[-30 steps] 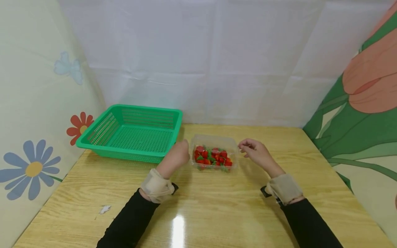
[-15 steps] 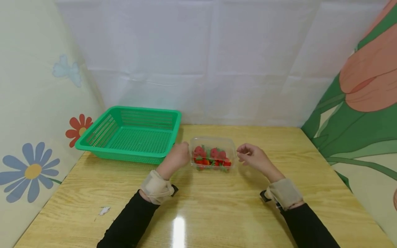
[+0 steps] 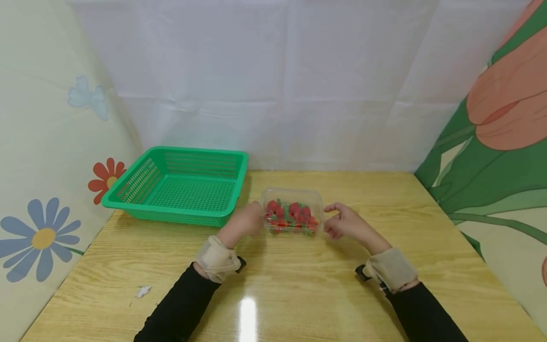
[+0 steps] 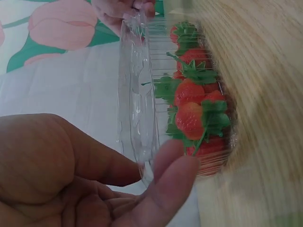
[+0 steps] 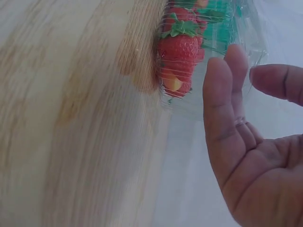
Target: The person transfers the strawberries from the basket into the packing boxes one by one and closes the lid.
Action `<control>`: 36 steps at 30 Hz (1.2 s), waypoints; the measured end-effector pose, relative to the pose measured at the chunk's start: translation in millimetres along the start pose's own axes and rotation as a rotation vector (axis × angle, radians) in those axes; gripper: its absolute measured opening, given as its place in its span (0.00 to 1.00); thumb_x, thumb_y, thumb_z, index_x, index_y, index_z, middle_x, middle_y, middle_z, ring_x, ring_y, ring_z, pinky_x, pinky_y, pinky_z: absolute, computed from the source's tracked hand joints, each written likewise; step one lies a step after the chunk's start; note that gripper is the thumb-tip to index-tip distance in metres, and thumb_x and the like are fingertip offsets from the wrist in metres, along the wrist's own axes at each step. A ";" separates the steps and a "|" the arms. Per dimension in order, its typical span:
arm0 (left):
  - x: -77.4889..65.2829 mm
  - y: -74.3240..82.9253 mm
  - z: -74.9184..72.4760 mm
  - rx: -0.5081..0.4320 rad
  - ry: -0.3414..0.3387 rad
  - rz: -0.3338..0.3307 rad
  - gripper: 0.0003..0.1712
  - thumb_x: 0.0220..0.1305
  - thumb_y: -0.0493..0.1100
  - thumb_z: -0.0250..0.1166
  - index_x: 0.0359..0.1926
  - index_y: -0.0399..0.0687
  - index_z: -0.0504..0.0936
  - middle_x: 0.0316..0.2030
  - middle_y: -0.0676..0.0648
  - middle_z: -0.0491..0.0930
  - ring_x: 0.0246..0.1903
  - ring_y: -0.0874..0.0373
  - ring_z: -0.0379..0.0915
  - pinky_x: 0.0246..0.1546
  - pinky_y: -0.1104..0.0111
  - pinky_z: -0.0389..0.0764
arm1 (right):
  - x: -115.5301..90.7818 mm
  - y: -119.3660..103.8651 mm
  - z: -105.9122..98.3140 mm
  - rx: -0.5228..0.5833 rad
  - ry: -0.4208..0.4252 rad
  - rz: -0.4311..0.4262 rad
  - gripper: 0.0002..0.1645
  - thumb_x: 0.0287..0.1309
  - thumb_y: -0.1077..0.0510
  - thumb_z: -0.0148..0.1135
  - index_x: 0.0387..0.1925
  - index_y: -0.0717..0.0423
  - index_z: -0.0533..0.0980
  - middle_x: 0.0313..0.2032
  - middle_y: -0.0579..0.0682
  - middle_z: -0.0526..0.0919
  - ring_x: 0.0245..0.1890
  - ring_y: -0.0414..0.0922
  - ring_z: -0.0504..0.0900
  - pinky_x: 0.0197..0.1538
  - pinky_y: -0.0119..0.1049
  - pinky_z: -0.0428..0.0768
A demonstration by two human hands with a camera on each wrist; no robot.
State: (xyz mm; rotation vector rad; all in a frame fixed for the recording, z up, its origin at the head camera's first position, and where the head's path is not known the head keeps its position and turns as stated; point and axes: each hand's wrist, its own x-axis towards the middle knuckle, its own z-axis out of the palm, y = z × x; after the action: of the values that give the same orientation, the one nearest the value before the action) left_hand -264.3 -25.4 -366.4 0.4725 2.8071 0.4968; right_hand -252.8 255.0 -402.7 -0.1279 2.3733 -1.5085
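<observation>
A clear plastic clamshell box of strawberries with green leaves sits on the table, its lid down over the fruit. At the box's left end, my left hand pinches the rim between thumb and fingers, as the left wrist view shows. My right hand is at the other end, thumb above and fingers below the rim at the corner. Through the ribbed side wall, strawberries show red and orange.
A green slotted plastic basket stands on the wooden table just left of the box. White cloth hangs behind, with flower-patterned sheets on both sides. A small whitish patch marks the table at front left.
The lid, raised at the back a second ago, has come down over the strawberries. My right hand has shifted slightly down and left to the box corner; my left hand has turned slightly.
</observation>
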 end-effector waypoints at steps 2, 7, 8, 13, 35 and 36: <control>0.2 1.5 0.7 0.000 -0.031 -0.004 0.07 0.53 0.25 0.57 0.35 0.32 0.74 0.39 0.38 0.72 0.17 0.58 0.58 0.10 0.73 0.62 | -0.6 0.3 0.5 0.011 -0.010 -0.005 0.31 0.57 0.63 0.54 0.61 0.67 0.56 0.33 0.62 0.81 0.26 0.49 0.82 0.34 0.46 0.81; 0.3 5.9 3.8 0.004 -0.067 -0.022 0.26 0.52 0.23 0.58 0.54 0.23 0.66 0.50 0.33 0.69 0.15 0.58 0.61 0.09 0.73 0.63 | -3.2 0.0 0.6 0.029 -0.027 -0.035 0.32 0.59 0.63 0.52 0.61 0.69 0.54 0.32 0.65 0.80 0.27 0.52 0.82 0.35 0.46 0.81; 0.3 6.9 4.4 0.000 -0.071 -0.029 0.28 0.53 0.23 0.58 0.56 0.22 0.63 0.49 0.33 0.69 0.14 0.58 0.62 0.09 0.73 0.63 | -3.7 -0.1 0.5 0.033 -0.027 -0.038 0.31 0.59 0.64 0.52 0.61 0.69 0.54 0.32 0.66 0.80 0.27 0.52 0.82 0.36 0.47 0.81; 0.7 11.8 6.9 0.020 -0.083 -0.040 0.31 0.54 0.24 0.58 0.59 0.20 0.59 0.46 0.33 0.71 0.14 0.58 0.63 0.09 0.73 0.64 | -6.3 0.7 -0.5 0.038 -0.023 -0.040 0.30 0.61 0.65 0.50 0.61 0.70 0.54 0.31 0.66 0.79 0.28 0.53 0.82 0.36 0.46 0.81; -8.0 7.9 -8.9 0.126 0.092 -0.007 0.08 0.57 0.30 0.58 0.39 0.33 0.75 0.34 0.41 0.77 0.34 0.49 0.74 0.33 0.61 0.75 | -5.7 -13.5 -15.8 -0.315 0.092 -0.132 0.22 0.66 0.54 0.52 0.54 0.67 0.66 0.32 0.60 0.79 0.32 0.55 0.81 0.35 0.45 0.81; -9.6 9.4 -11.3 0.135 0.095 0.009 0.08 0.58 0.31 0.58 0.40 0.32 0.76 0.34 0.40 0.76 0.35 0.49 0.74 0.33 0.61 0.75 | -5.9 -16.0 -17.3 -0.329 0.095 -0.139 0.22 0.66 0.54 0.52 0.54 0.66 0.66 0.33 0.60 0.79 0.32 0.55 0.81 0.36 0.46 0.81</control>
State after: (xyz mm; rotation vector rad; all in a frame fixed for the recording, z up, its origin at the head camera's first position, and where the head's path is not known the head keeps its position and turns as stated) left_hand -256.4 -23.7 -350.9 0.5006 2.9438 0.3413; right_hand -254.3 264.4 -380.4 -0.3089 2.7238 -1.1891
